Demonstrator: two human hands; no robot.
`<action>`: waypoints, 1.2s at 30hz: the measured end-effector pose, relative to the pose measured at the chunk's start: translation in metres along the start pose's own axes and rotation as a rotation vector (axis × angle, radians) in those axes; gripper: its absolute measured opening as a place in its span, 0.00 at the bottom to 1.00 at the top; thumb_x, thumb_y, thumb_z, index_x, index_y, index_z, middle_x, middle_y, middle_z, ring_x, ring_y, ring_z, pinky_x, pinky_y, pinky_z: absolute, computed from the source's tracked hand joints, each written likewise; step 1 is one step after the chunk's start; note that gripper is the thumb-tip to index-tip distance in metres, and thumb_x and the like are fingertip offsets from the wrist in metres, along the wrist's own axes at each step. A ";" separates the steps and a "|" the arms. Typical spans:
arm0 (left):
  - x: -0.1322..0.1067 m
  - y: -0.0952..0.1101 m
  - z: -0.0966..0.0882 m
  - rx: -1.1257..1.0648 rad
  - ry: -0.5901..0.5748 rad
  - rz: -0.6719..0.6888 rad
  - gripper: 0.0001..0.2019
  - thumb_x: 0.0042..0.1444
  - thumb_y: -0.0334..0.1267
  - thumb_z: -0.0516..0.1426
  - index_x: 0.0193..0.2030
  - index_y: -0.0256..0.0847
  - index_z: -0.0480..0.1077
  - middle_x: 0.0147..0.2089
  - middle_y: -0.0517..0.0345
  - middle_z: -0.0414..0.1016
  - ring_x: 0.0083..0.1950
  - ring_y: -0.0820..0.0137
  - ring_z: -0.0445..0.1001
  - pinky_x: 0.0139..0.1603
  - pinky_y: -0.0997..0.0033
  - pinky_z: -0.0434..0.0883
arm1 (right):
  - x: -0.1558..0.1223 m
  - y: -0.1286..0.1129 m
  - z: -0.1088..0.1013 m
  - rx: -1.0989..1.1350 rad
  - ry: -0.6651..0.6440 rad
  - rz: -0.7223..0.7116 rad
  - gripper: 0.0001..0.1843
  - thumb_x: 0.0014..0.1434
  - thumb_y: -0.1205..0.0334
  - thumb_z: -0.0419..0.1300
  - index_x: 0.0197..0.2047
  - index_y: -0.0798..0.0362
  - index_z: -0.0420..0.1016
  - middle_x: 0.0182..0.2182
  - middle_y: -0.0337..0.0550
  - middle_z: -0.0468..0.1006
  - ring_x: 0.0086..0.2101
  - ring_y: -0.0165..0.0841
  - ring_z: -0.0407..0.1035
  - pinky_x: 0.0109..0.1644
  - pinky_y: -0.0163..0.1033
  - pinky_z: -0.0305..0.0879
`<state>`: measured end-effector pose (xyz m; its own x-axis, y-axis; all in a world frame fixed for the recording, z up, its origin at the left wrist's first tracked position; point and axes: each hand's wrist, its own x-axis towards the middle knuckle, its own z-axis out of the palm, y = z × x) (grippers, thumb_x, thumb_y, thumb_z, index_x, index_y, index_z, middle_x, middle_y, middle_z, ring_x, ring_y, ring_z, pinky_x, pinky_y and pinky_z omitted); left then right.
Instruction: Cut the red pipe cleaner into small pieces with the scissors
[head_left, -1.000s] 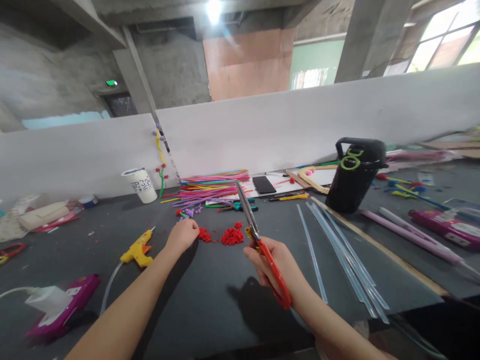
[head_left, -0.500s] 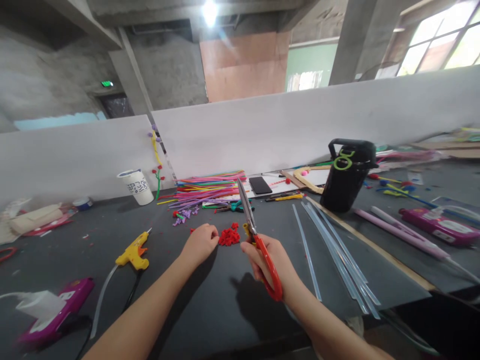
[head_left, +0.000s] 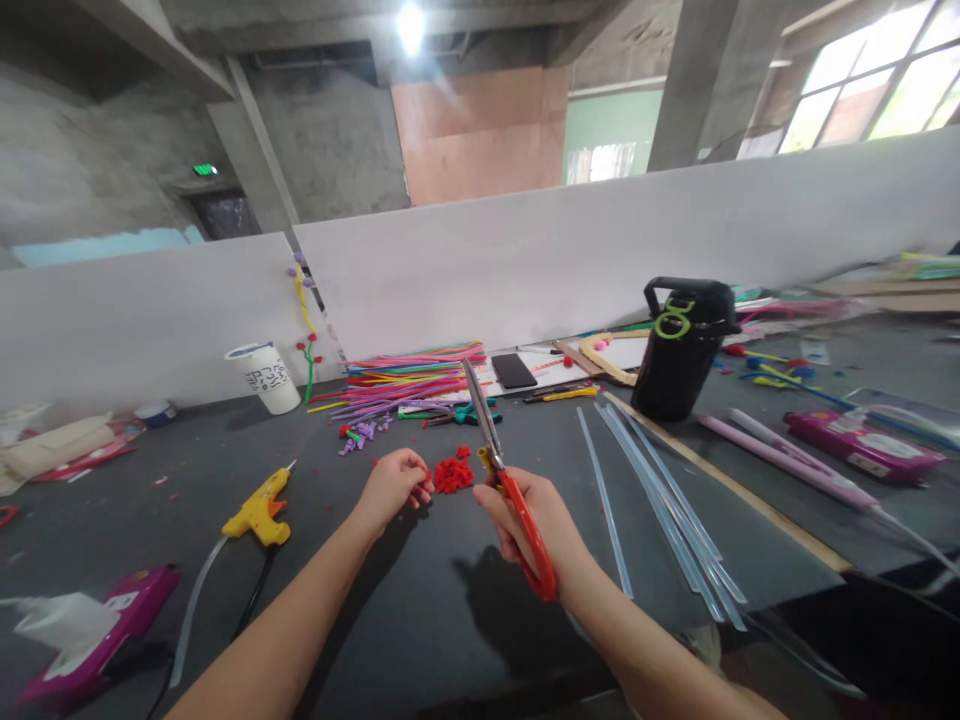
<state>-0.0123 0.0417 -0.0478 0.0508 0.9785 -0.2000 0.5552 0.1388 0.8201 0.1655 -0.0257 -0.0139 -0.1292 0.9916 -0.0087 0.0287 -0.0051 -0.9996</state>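
My right hand (head_left: 529,520) is wrapped around the red handles of a pair of scissors (head_left: 487,425), whose blades point up and away, nearly together. A small yellowish bit (head_left: 486,460) shows by the scissors' pivot. Left of the scissors, a pile of short fuzzy red pieces (head_left: 454,472) lies on the dark table. My left hand (head_left: 394,490) is beside the pile's left edge, fingertips pinched together, with a small red piece (head_left: 428,475) showing at them.
Behind lie bundled coloured pipe cleaners (head_left: 412,375), purple pieces (head_left: 364,435), pliers (head_left: 465,412) and a phone (head_left: 514,371). A yellow glue gun (head_left: 259,508) is at left, near a paper cup (head_left: 266,380). Clear glue sticks (head_left: 667,500) and a black flask (head_left: 682,350) stand right.
My left hand has turned and drawn back slightly from the red pile, its pinched fingertips now showing a bit of red. My right hand keeps the scissors in nearly the same pose.
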 end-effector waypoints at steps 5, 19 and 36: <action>-0.013 0.006 -0.003 -0.277 -0.018 0.002 0.05 0.52 0.34 0.52 0.34 0.35 0.64 0.29 0.58 0.71 0.24 0.75 0.70 0.20 0.77 0.64 | 0.001 0.003 0.002 -0.019 -0.011 -0.002 0.10 0.47 0.58 0.54 0.20 0.52 0.59 0.06 0.26 0.57 0.08 0.22 0.52 0.12 0.27 0.48; -0.098 0.035 0.004 -0.749 -0.270 0.019 0.12 0.45 0.30 0.58 0.36 0.38 0.61 0.23 0.62 0.70 0.19 0.79 0.66 0.17 0.83 0.60 | -0.011 -0.001 0.011 0.020 -0.245 0.087 0.08 0.48 0.58 0.53 0.24 0.54 0.62 0.08 0.26 0.57 0.09 0.21 0.52 0.12 0.26 0.49; -0.110 0.038 0.016 -0.380 -0.071 0.046 0.02 0.41 0.29 0.55 0.24 0.37 0.68 0.15 0.65 0.65 0.15 0.77 0.63 0.16 0.79 0.61 | -0.017 0.005 0.017 -0.221 -0.130 -0.084 0.04 0.45 0.68 0.51 0.21 0.53 0.60 0.14 0.28 0.57 0.14 0.21 0.52 0.18 0.27 0.49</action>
<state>0.0167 -0.0632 -0.0032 0.1328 0.9739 -0.1839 0.2049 0.1546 0.9665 0.1508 -0.0449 -0.0194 -0.2665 0.9622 0.0558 0.2262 0.1187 -0.9668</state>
